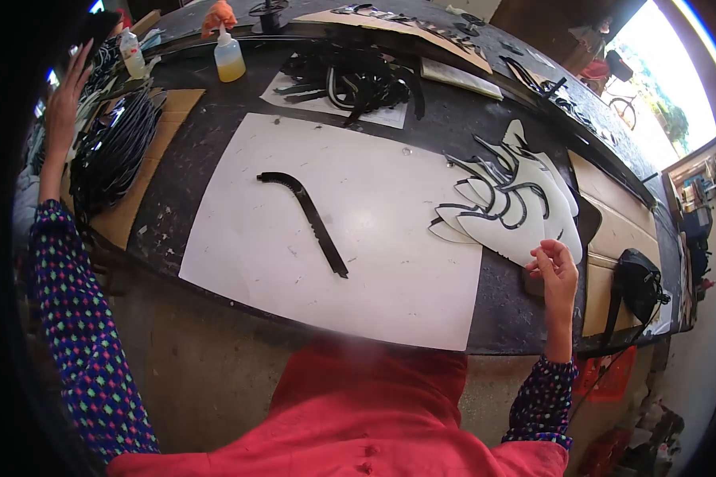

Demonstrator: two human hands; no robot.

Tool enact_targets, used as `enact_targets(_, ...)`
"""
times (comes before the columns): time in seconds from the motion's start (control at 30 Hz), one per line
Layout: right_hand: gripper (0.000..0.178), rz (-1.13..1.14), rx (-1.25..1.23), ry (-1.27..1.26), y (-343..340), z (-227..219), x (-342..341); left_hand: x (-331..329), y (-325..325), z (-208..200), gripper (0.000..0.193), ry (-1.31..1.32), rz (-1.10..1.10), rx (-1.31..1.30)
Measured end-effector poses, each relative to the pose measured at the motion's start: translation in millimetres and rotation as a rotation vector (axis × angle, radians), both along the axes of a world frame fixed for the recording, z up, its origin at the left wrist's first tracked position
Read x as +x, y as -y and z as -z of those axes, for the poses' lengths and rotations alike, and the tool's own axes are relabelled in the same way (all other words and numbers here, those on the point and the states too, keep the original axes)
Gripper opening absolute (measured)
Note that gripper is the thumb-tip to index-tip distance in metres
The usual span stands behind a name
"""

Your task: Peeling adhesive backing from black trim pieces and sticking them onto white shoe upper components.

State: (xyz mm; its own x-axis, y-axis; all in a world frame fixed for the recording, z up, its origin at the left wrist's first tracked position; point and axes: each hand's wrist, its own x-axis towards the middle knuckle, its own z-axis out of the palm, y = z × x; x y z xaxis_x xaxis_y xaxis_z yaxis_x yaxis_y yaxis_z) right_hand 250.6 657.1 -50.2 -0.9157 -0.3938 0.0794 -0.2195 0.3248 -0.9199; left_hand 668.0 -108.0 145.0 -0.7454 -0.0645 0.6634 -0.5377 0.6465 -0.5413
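Observation:
My left hand [65, 95] is raised at the far left with its fingers stretched out, beside a bundle of long black strips [119, 147]. Nothing shows in it. My right hand [557, 269] is closed in a pinch at the lower edge of a pile of white curved cut pieces [561, 226]. What its fingertips hold, if anything, cannot be made out. Dark curved strips [511, 208] lie on these pieces. A single black strip [314, 216], bent at its upper end and notched along one edge, rests on the large white sheet [406, 286] in front of me.
Behind the sheet lies a heap of black strips [366, 83]. A squeeze bottle with yellow liquid [231, 63] stands at the back left, near a clear bottle [132, 56]. Brown cardboard [612, 199] and a black pouch [638, 282] lie at the right. The dark table's front edge [505, 350] runs before me.

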Motion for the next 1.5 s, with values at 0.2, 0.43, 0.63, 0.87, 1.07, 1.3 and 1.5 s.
enact_targets(0.2, 0.017, 0.238, 0.148, -0.146, -69, 19, -51, -17, -17, 151, 0.081, -0.14, -0.308, 0.896)
enact_targets(0.43, 0.035, 0.017, 0.401, -0.362, 12, 6, -63, -89, -170, 142, 0.043, -0.138, 0.086, 0.571)
enact_targets(0.63, 0.048, 0.159, 0.691, -0.948, 39, 27, -151, -165, -364, 181, 0.044, 0.375, 0.434, 0.915)
enact_targets(0.87, 0.055, -0.032, 0.889, -0.588, 39, -3, -157, -163, -380, 221, 0.035, 0.337, 0.654, 0.949)
enact_targets(1.07, 0.045, 0.123, 1.029, -0.972, -4, -78, -150, -167, -389, 223, 0.024, 0.19, 0.687, 0.961)
enact_targets(1.3, 0.041, 0.393, 1.01, -0.977, -27, -144, -77, -167, -413, 224, 0.016, 0.18, 0.639, 0.872)
enact_targets(1.5, 0.042, -0.557, 0.252, -0.701, 51, -16, 37, -149, -450, 241, 0.016, 0.15, 0.664, 0.598)
